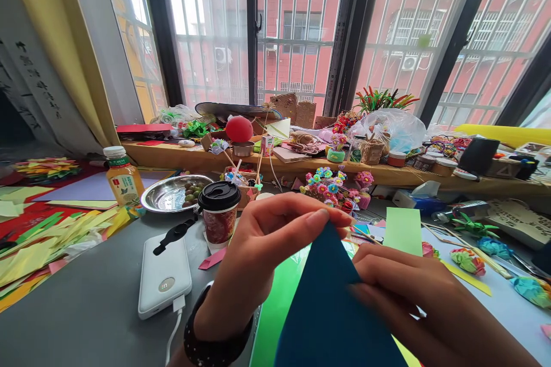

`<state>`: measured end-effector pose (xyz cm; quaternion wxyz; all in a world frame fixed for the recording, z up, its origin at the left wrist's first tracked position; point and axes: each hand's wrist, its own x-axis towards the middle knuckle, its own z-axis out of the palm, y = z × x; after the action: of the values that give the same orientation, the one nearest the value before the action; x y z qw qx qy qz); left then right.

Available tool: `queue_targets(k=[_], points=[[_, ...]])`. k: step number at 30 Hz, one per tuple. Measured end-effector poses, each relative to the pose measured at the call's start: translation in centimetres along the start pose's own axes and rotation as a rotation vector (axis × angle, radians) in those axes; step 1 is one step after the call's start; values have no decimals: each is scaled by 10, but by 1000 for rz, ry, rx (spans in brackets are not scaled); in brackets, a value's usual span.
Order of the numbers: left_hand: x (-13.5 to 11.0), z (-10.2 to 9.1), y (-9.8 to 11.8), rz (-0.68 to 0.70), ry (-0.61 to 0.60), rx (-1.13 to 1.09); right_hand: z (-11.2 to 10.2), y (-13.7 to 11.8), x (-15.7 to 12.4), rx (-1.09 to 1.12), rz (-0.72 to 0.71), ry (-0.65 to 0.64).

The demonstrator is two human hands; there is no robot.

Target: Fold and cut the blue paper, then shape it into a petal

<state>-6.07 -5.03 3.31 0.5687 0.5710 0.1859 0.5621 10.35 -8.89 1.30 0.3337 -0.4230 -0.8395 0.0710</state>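
A dark blue sheet of paper (pixel 331 309), folded to a point at its top, is held up in front of me. My left hand (pixel 279 241) pinches that tip between thumb and fingers; a black band with pale dots circles the wrist. My right hand (pixel 400 281) grips the sheet's right edge lower down, its thumb slightly blurred. Behind the paper lies a bright green board (pixel 278 304), partly covered by my hands and the sheet. A light green paper piece (pixel 403 231) is just beyond my right hand.
Left of my hands are a white power bank (pixel 165 275) with a cable, a lidded coffee cup (pixel 218 215), a metal bowl (pixel 161 198) and a juice bottle (pixel 123 178). Paper strips (pixel 55 241) pile up far left. Paper flowers (pixel 325 183) stand behind; crumpled paper blossoms (pixel 468 261) lie right.
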Motion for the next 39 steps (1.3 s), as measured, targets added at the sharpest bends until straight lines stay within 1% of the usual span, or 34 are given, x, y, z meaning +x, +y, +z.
queue_targets(k=[4, 8, 10, 14, 16, 20, 22, 24, 30, 36, 39], points=[[1, 0, -1, -1, -28, -38, -2, 0, 1, -11, 10, -26], [0, -1, 1, -45, -85, -13, -3, 0, 0, 0, 37, -32], [-1, -2, 3, -43, -102, 5, -2, 0, 0, 15, 38, -35], [-2, 0, 3, -35, -61, 1, -2, 0, -1, 27, 33, -36], [-2, 0, 3, -59, -56, 10, -3, 1, -1, 19, 31, -28], [-3, -2, 4, -152, -126, 134, -4, 1, 1, -4, 6, 31], [-3, -3, 5, -174, -117, 203, -5, 0, 2, -6, 4, 47], [-3, -4, 4, -179, -78, 236, -5, -1, 3, -6, 8, 48], [-3, -6, 1, -189, -26, 238, -4, -2, 4, -16, 20, 40], [-2, -4, 1, -189, -21, 213, -5, -1, 3, -23, 22, 32], [-2, -2, 3, -240, -65, 199, -5, 0, 3, -22, 27, 24]])
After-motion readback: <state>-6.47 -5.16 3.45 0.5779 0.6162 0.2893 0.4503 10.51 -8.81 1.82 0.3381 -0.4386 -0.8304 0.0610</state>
